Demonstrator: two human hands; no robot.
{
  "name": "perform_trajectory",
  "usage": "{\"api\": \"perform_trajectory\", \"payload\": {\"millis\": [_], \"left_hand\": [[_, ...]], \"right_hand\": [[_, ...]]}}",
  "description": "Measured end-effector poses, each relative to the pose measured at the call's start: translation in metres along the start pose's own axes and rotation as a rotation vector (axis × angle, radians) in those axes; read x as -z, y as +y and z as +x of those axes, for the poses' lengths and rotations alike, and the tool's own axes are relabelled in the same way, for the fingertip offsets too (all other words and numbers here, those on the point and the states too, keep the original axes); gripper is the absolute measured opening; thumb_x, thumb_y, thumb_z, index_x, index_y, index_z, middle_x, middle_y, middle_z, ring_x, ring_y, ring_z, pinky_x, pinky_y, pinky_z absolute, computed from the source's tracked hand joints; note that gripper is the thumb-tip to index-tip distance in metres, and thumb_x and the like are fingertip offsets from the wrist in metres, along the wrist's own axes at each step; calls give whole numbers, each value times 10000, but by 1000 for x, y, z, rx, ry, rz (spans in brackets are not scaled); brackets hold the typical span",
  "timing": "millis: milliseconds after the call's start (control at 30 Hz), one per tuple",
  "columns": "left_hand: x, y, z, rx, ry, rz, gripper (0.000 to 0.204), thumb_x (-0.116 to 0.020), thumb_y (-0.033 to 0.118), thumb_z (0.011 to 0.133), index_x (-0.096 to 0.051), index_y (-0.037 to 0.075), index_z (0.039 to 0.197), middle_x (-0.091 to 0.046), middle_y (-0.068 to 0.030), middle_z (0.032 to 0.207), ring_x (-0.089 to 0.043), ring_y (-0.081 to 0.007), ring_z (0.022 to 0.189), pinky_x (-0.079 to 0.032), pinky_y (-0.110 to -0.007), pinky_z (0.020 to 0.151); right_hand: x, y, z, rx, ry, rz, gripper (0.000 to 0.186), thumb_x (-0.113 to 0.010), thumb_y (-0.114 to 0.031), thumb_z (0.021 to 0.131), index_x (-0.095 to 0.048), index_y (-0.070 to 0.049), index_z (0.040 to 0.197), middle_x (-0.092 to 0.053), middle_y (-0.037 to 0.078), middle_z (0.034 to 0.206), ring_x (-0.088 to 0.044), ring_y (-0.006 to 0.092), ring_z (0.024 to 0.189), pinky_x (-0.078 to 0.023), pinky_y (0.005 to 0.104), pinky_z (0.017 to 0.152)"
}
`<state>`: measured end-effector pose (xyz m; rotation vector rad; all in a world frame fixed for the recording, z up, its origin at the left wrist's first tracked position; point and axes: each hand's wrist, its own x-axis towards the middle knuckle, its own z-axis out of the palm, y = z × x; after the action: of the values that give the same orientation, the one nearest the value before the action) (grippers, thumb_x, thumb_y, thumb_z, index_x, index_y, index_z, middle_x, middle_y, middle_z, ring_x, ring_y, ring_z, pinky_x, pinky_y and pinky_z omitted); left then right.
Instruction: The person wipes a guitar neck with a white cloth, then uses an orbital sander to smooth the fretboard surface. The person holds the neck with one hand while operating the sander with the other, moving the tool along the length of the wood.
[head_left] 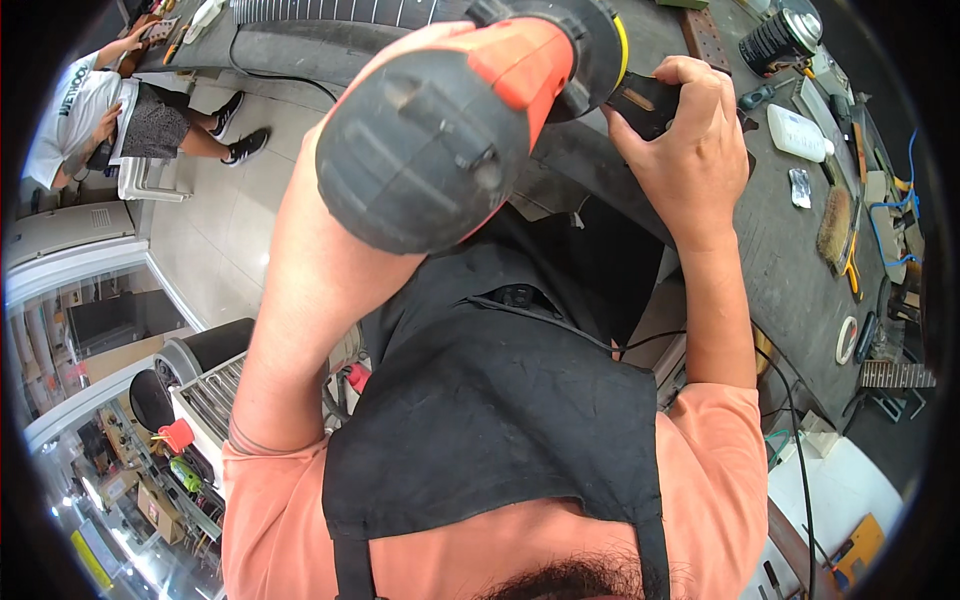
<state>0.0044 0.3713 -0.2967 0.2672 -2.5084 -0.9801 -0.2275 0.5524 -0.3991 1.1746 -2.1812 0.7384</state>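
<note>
My left hand (415,42) is wrapped round a red and black power sander (430,145), its fingers mostly hidden behind the tool. The sander's bulky black end faces me, and its round black pad (600,60) with a yellow edge points to the right. Close to that pad, my right hand (695,140) pinches a small flat black piece (645,105) with a brownish slot in it, between thumb and fingers. Whether the piece touches the pad I cannot tell. Both hands are over the near edge of the dark workbench (770,215).
A guitar neck (340,10) lies along the bench's far side. On the right are a spray can (780,42), a white bottle (798,133), a brush (833,225) and a tape roll (847,340). A black cable (795,430) hangs by my right arm. Another person (100,110) sits at far left.
</note>
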Motion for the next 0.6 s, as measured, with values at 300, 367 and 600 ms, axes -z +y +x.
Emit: {"api": "perform_trajectory", "payload": {"millis": [300, 367, 600], "left_hand": [[-6, 3, -5, -51, 80, 93, 371, -899, 92, 988, -813, 29, 1343, -850, -122, 1271, -811, -268, 1179, -608, -388, 1043], [-4, -9, -12, 36, 66, 104, 363, -898, 86, 990, -815, 27, 1339, -853, -117, 1265, -809, -250, 1178, -606, -385, 1043], [-7, 4, -8, 11, 96, 17, 394, -919, 67, 967, -808, 18, 1342, -850, -98, 1264, -803, -206, 1152, -603, -359, 1035]], "right_hand": [[0, 0, 1, 18, 24, 24, 680, -1029, -247, 730, -604, -164, 1254, -692, 17, 1195, -724, 288, 1054, -624, 447, 850], [1, 1, -2, -1, 12, 16, 685, -1031, -249, 728, -603, -167, 1256, -689, 17, 1190, -724, 288, 1046, -624, 450, 841], [0, 1, 0, 22, 44, 29, 698, -1031, -252, 732, -592, -173, 1269, -685, 17, 1187, -728, 296, 1014, -625, 456, 804]]}}
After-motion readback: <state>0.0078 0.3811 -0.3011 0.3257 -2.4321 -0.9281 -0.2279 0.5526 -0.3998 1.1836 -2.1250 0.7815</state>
